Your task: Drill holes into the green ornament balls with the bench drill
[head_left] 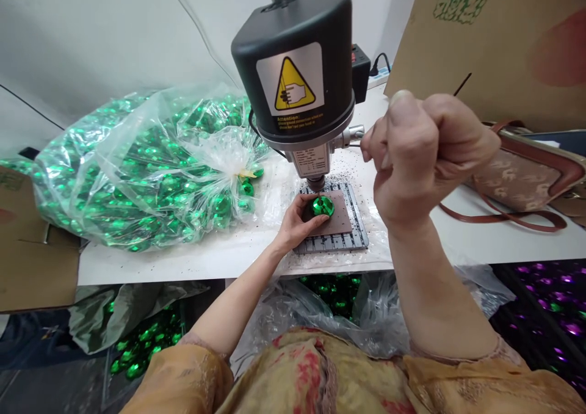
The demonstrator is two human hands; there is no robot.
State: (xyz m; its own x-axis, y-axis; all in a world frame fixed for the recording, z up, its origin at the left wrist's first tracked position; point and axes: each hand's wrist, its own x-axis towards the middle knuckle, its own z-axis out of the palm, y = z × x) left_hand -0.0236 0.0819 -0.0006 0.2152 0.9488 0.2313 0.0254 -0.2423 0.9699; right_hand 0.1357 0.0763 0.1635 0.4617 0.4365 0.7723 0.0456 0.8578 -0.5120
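Note:
A black-headed bench drill press [297, 66] with a yellow hand-warning label stands in front of me. Under its chuck [315, 183], my left hand [300, 221] pinches a shiny green faceted disc [323, 206] between thumb and fingers. The disc rests on a brown square board [341, 218], which lies on the slotted metal base [359, 231]. My right hand [412, 151] is closed in a fist at the press's side feed lever [352, 135]; most of the lever is hidden behind the fingers. Whether the drill tip touches the disc is too small to tell.
A big clear bag [137, 170] of green shiny pieces fills the table's left. Cardboard boxes [494, 41] stand at right and far left [32, 249]. A patterned handbag [526, 170] lies at right. Below the table edge are more green [146, 341] and purple pieces [549, 298].

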